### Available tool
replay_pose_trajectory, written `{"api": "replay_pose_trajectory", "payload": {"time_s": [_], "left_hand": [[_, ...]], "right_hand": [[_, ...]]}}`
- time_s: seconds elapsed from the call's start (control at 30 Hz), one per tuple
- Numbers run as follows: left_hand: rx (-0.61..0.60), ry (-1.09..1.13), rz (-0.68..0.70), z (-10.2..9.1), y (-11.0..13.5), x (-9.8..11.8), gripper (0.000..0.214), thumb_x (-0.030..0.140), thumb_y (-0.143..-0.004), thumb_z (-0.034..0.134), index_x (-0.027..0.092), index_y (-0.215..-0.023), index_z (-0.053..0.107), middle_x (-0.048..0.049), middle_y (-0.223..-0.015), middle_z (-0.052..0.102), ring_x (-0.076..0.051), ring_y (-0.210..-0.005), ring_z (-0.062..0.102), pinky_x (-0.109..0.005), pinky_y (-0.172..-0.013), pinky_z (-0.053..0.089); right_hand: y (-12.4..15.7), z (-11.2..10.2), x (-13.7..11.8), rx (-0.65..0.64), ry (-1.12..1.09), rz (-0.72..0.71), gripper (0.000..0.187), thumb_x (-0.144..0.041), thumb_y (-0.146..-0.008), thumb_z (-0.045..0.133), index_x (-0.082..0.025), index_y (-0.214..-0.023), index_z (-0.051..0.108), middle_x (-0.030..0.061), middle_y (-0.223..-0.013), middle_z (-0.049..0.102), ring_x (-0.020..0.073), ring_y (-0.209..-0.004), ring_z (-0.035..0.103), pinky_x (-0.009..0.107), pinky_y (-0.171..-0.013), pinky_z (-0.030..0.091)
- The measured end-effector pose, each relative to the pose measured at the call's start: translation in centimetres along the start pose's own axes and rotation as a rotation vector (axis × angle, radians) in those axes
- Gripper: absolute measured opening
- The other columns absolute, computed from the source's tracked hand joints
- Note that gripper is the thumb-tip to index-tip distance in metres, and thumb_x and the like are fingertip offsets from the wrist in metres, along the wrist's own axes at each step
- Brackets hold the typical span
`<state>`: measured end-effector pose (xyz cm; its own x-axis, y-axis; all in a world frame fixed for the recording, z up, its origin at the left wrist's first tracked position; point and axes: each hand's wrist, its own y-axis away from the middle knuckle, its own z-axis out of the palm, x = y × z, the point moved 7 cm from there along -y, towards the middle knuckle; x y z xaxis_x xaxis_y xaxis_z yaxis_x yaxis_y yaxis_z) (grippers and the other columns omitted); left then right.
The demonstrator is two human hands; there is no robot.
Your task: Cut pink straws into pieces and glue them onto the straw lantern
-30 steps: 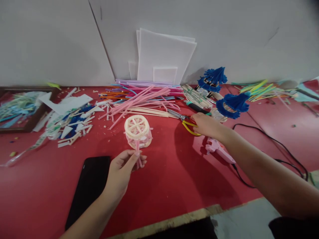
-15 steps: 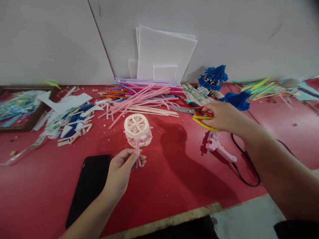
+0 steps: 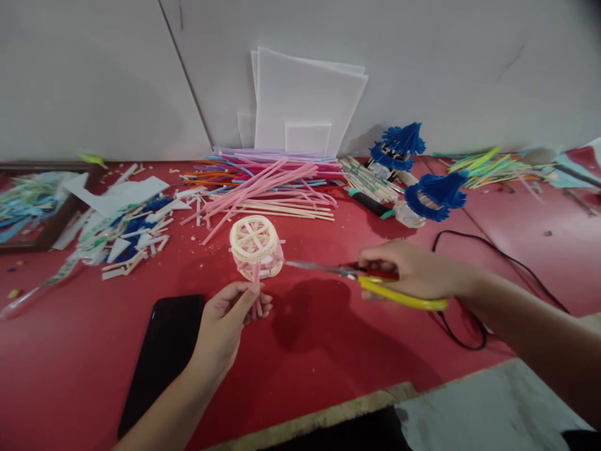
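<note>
Between thumb and fingers, my left hand [image 3: 235, 307] pinches pink pipe cleaner stems [image 3: 256, 279] that reach up to a small round craft piece [image 3: 254, 239]. That piece has a cream ring top with crossed spokes, and pink bits stick out from its sides. My right hand [image 3: 399, 269] is closed around the handles of a pair of scissors [image 3: 375, 289], one red and one yellow. The blades point left, their tips near the craft piece's right side; whether they touch it I cannot tell.
A black phone [image 3: 162, 357] lies at left. Behind are pink pipe cleaners [image 3: 267, 185], blue-topped craft pieces [image 3: 436, 195], a black-handled tool [image 3: 370, 203] and white sheets [image 3: 307, 94] against the wall. Scraps [image 3: 136, 232] and a framed tray [image 3: 51, 235] sit left; a black cord [image 3: 502, 250] runs right.
My right hand has carried the scissors down and left from the back of the table to beside the craft piece, now covering the pink glue gun. My left hand has stayed nearly still.
</note>
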<state>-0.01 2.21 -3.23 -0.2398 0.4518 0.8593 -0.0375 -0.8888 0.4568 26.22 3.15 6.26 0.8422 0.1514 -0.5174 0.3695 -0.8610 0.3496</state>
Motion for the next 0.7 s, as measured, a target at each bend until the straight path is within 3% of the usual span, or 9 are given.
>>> {"api": "replay_pose_trajectory", "payload": {"time_s": [0.1, 0.23, 0.7], "left_hand": [[0.002, 0.009, 0.002, 0.0, 0.0, 0.1, 0.023, 0.036, -0.066, 0.080, 0.016, -0.066, 0.068, 0.0010, -0.051, 0.065, -0.012, -0.054, 0.061, -0.025, -0.062, 0.056], [-0.002, 0.008, -0.005, 0.0, 0.1, 0.0, 0.022, 0.035, -0.067, 0.080, 0.016, -0.071, 0.069, 0.0001, -0.056, 0.068, -0.011, -0.056, 0.061, -0.024, -0.062, 0.056], [-0.007, 0.015, -0.015, 0.1, 0.3, 0.0, 0.023, 0.036, -0.068, 0.080, 0.017, -0.071, 0.067, 0.0011, -0.055, 0.067, -0.011, -0.056, 0.062, -0.025, -0.064, 0.058]], "right_hand": [[-0.6, 2.8, -0.9, -0.107, -0.046, -0.043, 0.035, -0.053, -0.075, 0.066, -0.020, -0.072, 0.056, -0.0042, -0.059, 0.050, 0.0099, -0.052, 0.038, 0.024, -0.048, 0.027], [-1.5, 4.3, -1.4, -0.122, -0.140, -0.033, 0.038, -0.055, -0.076, 0.064, -0.020, -0.069, 0.051, -0.0064, -0.056, 0.042, 0.0091, -0.051, 0.035, 0.024, -0.049, 0.025], [-2.4, 4.1, -1.6, -0.138, -0.117, -0.046, 0.040, -0.058, -0.075, 0.064, -0.019, -0.071, 0.053, -0.0056, -0.057, 0.044, 0.0087, -0.052, 0.035, 0.023, -0.048, 0.023]]}}
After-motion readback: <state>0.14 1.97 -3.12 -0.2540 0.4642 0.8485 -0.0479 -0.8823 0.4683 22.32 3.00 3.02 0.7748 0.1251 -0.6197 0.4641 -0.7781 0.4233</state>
